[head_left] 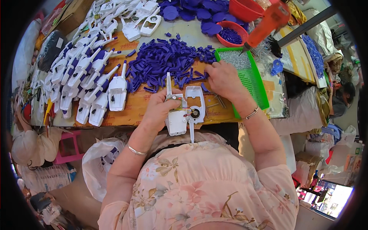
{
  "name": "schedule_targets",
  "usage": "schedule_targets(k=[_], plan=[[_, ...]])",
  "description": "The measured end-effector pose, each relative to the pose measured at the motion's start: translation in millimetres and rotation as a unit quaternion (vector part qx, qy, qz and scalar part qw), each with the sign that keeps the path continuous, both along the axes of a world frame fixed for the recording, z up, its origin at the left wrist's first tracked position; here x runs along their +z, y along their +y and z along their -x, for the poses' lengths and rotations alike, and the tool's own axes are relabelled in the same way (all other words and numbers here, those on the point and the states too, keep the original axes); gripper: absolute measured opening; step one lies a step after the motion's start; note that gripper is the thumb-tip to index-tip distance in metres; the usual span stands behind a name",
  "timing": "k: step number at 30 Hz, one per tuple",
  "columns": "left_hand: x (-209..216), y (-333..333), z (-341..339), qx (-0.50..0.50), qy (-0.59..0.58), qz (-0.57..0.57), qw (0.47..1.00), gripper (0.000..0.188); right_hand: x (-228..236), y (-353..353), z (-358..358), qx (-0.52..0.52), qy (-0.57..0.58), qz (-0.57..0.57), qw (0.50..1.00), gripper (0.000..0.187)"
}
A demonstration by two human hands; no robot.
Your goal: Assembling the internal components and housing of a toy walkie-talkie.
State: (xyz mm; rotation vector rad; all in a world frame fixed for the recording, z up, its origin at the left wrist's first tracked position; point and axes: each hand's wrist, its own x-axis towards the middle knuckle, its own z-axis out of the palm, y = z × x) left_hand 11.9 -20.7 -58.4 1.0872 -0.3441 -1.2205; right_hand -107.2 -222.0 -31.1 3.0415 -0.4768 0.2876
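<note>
My left hand [156, 110] grips a white plastic housing half [177, 123] at the table's front edge, thumb pressed over its upper part. Thin coloured wires run from it to a second white half [195, 96], which carries a small round black speaker [195, 112]. My right hand [225, 79] reaches to the right end of a heap of small purple plastic parts [161, 59], beside a green tray [256, 82] of small metal screws. Its fingers are curled together, and their tips are hidden. A purple piece [205, 88] lies just below them.
Stacked white-and-purple assemblies [86, 73] fill the left. More white shells [132, 28] and purple discs [188, 14] lie at the back. An orange power screwdriver [268, 23] hangs over the green tray, near a red basket [244, 33]. A white sack [90, 165] stands below the table.
</note>
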Motion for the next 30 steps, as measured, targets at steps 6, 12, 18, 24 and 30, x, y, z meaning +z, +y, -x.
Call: schedule_targets(k=[6, 12, 18, 24, 30], plan=[[-4.4, -0.8, -1.0, 0.002, 0.003, -0.002, 1.000, 0.028, -5.6, 0.8, -3.6, 0.016, -0.005, -0.017, 1.000, 0.007], [1.2, -2.3, -0.9, -0.014, -0.055, -0.008, 0.998, 0.026, 8.3, 8.8, -2.7, -0.009, -0.115, -0.112, 0.987, 0.007], [16.4, -1.6, 4.6, -0.008, -0.034, 0.020, 0.999, 0.025, 34.0, 46.1, 1.4, 0.103, -0.167, -0.435, 0.879, 0.019], [11.9, -8.3, 16.1, 0.003, -0.110, 0.040, 0.993, 0.022, 40.1, 57.6, 6.8, 0.028, -0.127, -0.599, 0.791, 0.015], [16.1, -1.4, 8.1, -0.005, -0.176, -0.017, 0.984, 0.020, 33.5, 48.5, -6.9, 0.119, -0.152, -0.541, 0.818, 0.015]])
